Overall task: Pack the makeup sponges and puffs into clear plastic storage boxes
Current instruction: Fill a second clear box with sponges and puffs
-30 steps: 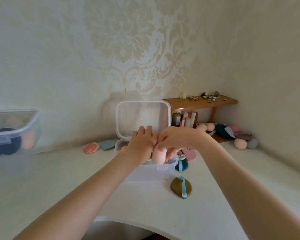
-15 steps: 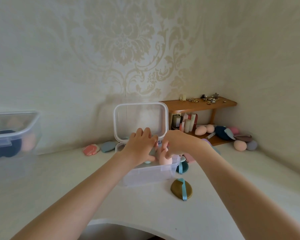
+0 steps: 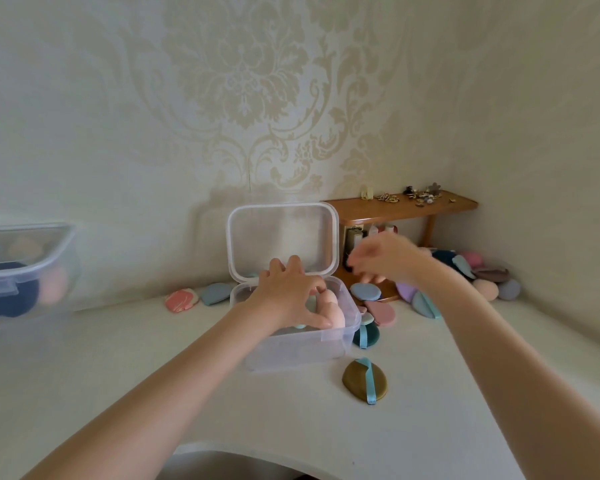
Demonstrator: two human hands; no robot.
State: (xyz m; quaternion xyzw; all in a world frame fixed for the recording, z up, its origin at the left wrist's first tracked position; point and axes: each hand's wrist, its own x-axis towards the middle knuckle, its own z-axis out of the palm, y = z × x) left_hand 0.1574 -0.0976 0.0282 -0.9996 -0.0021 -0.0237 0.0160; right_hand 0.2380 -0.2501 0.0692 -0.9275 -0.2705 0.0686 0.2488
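A clear plastic box (image 3: 291,351) stands in the middle of the white table, its lid (image 3: 281,237) raised upright behind it. My left hand (image 3: 288,296) is inside the box, thumb and fingers around a peach sponge (image 3: 336,315) that lies on other sponges. To the right of the lid my right hand (image 3: 385,258) hovers blurred, fingers apart, holding nothing. Loose puffs lie right of the box: an olive one with a blue strap (image 3: 362,379), a dark teal one (image 3: 366,336), a pink one (image 3: 383,313) and a light blue one (image 3: 365,292).
A second clear box (image 3: 21,271) with dark and peach sponges stands at the far left. A small wooden shelf (image 3: 395,207) with trinkets is in the back right corner, with more sponges (image 3: 485,289) piled beside it. Two puffs (image 3: 181,300) lie by the wall left of the box.
My right hand has let go of the peach sponge in the box and moved up and right toward the shelf. My left hand stays in the box, now around that sponge.
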